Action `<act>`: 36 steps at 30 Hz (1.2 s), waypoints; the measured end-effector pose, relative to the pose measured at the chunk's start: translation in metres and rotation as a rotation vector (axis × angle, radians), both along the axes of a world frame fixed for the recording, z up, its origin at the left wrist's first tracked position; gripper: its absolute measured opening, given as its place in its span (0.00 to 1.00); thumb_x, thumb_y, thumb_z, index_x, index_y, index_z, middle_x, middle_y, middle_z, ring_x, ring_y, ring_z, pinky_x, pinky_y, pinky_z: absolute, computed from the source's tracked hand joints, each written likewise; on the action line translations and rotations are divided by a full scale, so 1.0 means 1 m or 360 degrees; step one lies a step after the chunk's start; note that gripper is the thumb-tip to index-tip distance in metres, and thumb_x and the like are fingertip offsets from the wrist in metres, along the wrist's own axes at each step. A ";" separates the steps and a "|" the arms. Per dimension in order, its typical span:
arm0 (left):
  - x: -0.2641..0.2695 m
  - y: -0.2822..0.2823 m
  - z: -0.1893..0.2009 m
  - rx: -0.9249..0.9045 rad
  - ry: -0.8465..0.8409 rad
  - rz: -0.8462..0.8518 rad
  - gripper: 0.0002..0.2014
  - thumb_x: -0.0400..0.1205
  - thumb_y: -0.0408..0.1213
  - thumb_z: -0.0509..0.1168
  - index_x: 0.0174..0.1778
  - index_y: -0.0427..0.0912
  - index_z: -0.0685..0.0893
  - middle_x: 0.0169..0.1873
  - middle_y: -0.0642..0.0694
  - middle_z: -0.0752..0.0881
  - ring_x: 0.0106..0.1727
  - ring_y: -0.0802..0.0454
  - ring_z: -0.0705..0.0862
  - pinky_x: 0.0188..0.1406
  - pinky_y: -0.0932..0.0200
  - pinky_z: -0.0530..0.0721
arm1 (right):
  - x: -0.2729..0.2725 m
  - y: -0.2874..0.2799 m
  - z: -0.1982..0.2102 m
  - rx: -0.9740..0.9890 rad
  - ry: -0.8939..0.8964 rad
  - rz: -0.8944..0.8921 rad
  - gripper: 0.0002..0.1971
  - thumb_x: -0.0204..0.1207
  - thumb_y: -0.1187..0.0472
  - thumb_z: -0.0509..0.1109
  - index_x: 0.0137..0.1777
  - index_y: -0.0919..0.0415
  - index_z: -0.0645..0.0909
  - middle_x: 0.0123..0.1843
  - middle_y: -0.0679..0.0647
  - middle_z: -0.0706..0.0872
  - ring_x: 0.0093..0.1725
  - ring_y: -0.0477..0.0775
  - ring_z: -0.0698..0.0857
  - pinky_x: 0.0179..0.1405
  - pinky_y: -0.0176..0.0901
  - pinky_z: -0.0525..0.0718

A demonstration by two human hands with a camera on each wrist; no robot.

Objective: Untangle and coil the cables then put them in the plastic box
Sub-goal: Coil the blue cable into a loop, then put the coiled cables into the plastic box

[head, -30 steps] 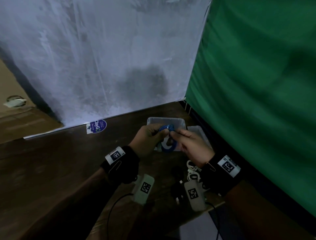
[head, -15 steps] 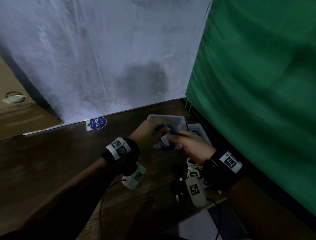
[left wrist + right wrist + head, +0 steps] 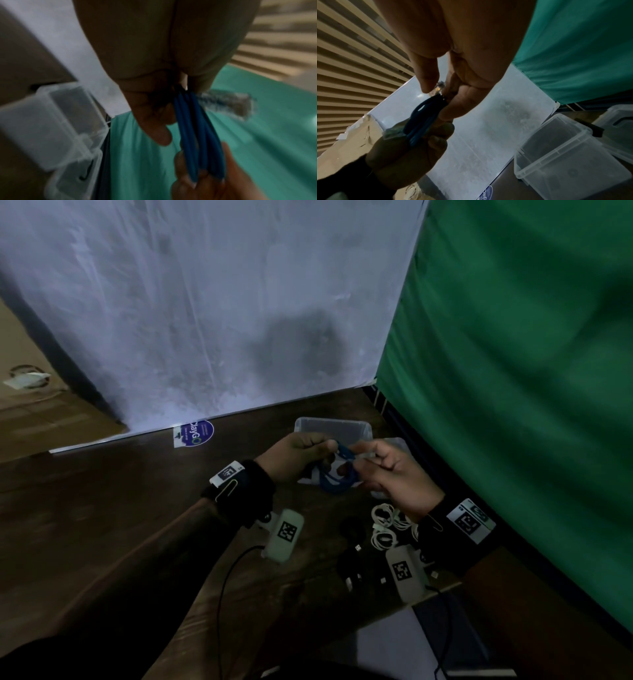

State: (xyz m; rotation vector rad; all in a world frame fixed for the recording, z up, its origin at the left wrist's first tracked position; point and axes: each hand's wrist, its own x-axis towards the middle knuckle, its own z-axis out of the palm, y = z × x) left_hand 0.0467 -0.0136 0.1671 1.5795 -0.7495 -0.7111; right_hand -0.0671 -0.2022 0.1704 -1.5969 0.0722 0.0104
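A coiled blue cable (image 3: 337,479) (image 3: 193,135) (image 3: 423,117) hangs between both hands above the dark wooden table (image 3: 102,525). My left hand (image 3: 298,455) (image 3: 154,67) grips one side of the coil with curled fingers. My right hand (image 3: 387,470) (image 3: 453,67) pinches the other side near its clear plug (image 3: 439,88). The clear plastic box (image 3: 334,428) (image 3: 51,121) (image 3: 565,152) stands just behind the hands, with nothing visible inside. White cables (image 3: 388,525) and black cables (image 3: 352,563) lie tangled on the table under my right wrist.
A second clear container (image 3: 394,443) (image 3: 619,128) sits right of the box against the green curtain (image 3: 513,371). A white panel (image 3: 205,320) closes the back of the table. A blue round sticker (image 3: 195,433) lies at its base. The table's front edge is near my right wrist.
Both hands stayed in front of the box, working the blue coil; the left wrist turned and the loop now hangs lower between the hands.
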 end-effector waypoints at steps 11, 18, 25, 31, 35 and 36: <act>-0.010 -0.020 -0.022 0.0130 0.0071 0.0031 0.09 0.85 0.38 0.62 0.49 0.44 0.89 0.36 0.55 0.86 0.39 0.59 0.84 0.44 0.62 0.81 | -0.004 -0.030 -0.023 -0.0041 0.0116 0.0127 0.14 0.78 0.68 0.71 0.62 0.62 0.81 0.58 0.66 0.89 0.56 0.59 0.89 0.52 0.47 0.88; -0.006 -0.015 -0.087 0.0609 -0.0087 0.0391 0.12 0.83 0.44 0.66 0.59 0.44 0.86 0.46 0.48 0.87 0.43 0.52 0.86 0.41 0.55 0.89 | 0.022 -0.013 -0.100 -0.0499 0.0373 -0.0162 0.10 0.73 0.65 0.78 0.45 0.56 0.78 0.44 0.57 0.87 0.48 0.59 0.87 0.47 0.54 0.88; 0.008 0.056 -0.165 0.1284 0.0306 0.0207 0.06 0.86 0.44 0.61 0.53 0.50 0.82 0.44 0.48 0.85 0.38 0.53 0.84 0.36 0.59 0.83 | 0.052 0.008 -0.187 -0.0756 0.1034 -0.0260 0.09 0.74 0.61 0.78 0.46 0.63 0.80 0.45 0.58 0.84 0.49 0.61 0.85 0.49 0.57 0.89; 0.026 0.079 -0.188 0.1267 0.0264 0.0310 0.10 0.85 0.36 0.62 0.57 0.38 0.85 0.45 0.42 0.87 0.39 0.51 0.85 0.29 0.66 0.81 | 0.079 0.003 -0.224 -0.0881 0.1135 -0.0344 0.09 0.72 0.59 0.78 0.43 0.57 0.79 0.51 0.60 0.87 0.51 0.64 0.87 0.56 0.57 0.87; 0.048 0.066 -0.180 0.1134 0.0111 0.0362 0.04 0.84 0.36 0.64 0.47 0.43 0.84 0.44 0.44 0.86 0.42 0.50 0.85 0.42 0.58 0.83 | 0.095 0.000 -0.229 -0.0964 0.1076 -0.0246 0.10 0.75 0.62 0.75 0.56 0.61 0.84 0.58 0.60 0.86 0.58 0.61 0.84 0.57 0.48 0.81; 0.053 0.062 -0.176 0.1118 0.0044 0.0349 0.04 0.84 0.34 0.64 0.47 0.44 0.84 0.45 0.46 0.85 0.44 0.49 0.85 0.46 0.56 0.83 | 0.097 -0.001 -0.228 -0.0995 0.1046 -0.0256 0.12 0.75 0.63 0.74 0.59 0.62 0.84 0.60 0.60 0.86 0.59 0.62 0.84 0.57 0.46 0.80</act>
